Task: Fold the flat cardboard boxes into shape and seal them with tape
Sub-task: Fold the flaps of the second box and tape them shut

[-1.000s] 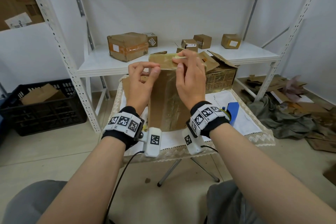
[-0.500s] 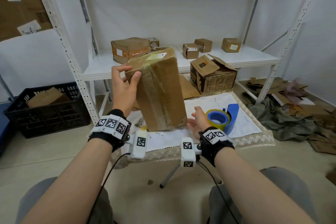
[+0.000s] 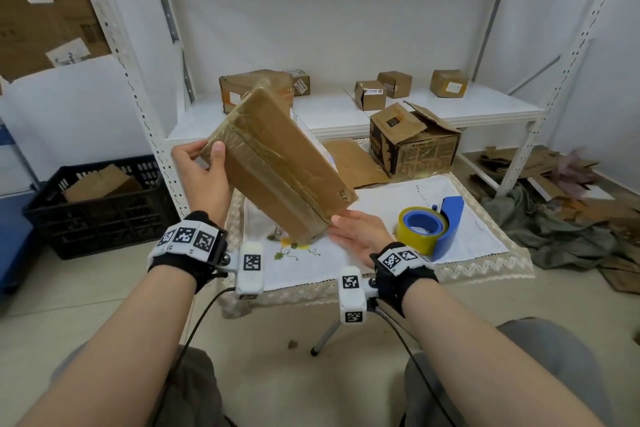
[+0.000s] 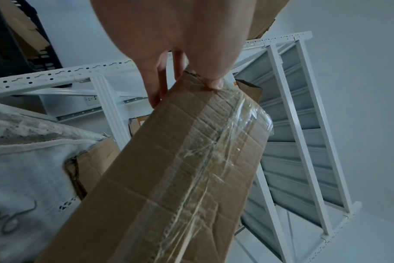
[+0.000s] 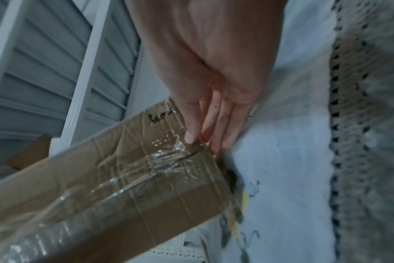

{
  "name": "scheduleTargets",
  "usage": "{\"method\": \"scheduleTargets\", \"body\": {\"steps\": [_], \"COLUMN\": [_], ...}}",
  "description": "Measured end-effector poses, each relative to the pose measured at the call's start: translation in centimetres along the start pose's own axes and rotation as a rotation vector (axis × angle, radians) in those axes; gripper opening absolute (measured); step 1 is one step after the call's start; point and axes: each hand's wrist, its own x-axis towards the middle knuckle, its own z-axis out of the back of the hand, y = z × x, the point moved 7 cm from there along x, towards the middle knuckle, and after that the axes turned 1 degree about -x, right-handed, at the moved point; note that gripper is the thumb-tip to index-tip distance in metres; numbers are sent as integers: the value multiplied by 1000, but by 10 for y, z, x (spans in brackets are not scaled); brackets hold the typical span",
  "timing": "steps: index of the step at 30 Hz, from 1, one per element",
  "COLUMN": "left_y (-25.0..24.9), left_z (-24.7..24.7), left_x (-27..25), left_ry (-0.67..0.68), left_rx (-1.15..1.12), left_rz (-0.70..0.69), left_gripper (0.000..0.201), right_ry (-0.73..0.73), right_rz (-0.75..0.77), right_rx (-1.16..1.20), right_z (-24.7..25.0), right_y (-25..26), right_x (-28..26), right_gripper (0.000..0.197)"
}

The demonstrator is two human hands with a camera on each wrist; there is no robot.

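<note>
A brown cardboard box [image 3: 277, 163], sealed along its seam with clear tape, hangs tilted above the table, its upper end toward the left. My left hand [image 3: 205, 159] grips that upper corner, thumb on the near face and fingers behind. In the left wrist view the thumb of my left hand [image 4: 182, 85] presses the taped edge of the box [image 4: 180, 178]. My right hand [image 3: 349, 229] lies with straight fingers against the lower end. The right wrist view shows my right hand [image 5: 205, 142] touching the box [image 5: 101, 186] at its corner. A blue dispenser with yellow tape [image 3: 427, 229] stands on the cloth.
The small table has a white lace cloth [image 3: 467, 239]. An open printed box [image 3: 415, 146] and a flat cardboard sheet [image 3: 353, 163] lie at its back. Several small boxes sit on the white shelf [image 3: 329, 111]. A black crate [image 3: 100, 208] stands left, cardboard scraps [image 3: 554, 180] right.
The box stood upright on the table with both hands at its top. It is now lifted and tilted, the left hand holding the top, the right hand lowered to its bottom end.
</note>
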Motion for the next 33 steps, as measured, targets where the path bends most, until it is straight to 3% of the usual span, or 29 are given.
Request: {"method": "scheduleTargets", "body": {"steps": [2,9,15,20,26,33], "left_y": [-4,-14,-14,-10,-13,-16], "left_z": [-1,-17,-23,-19,-20,-19], "left_x": [0,-6,-2,-2,-6,-7], "left_ry": [2,65,82,47,32,89], "left_rx": [7,-5,-16,-17,-7,-3], "left_rz": [-3,-47,-56,-80,-121,-166], "left_gripper": [22,22,23,20,24,26], "right_ry": [-40,-142,1,4,38,11], "right_rz": [58,155,192,292,265,233], "right_rx": [-23,-115,-29,-138,-157,-151], "right_z": [2,8,14,14,12,15], "right_y": [2,7,7,20,24,21], "right_x": [1,7,6,9,14,17], "right_gripper": [14,19,16,15,8,26]}}
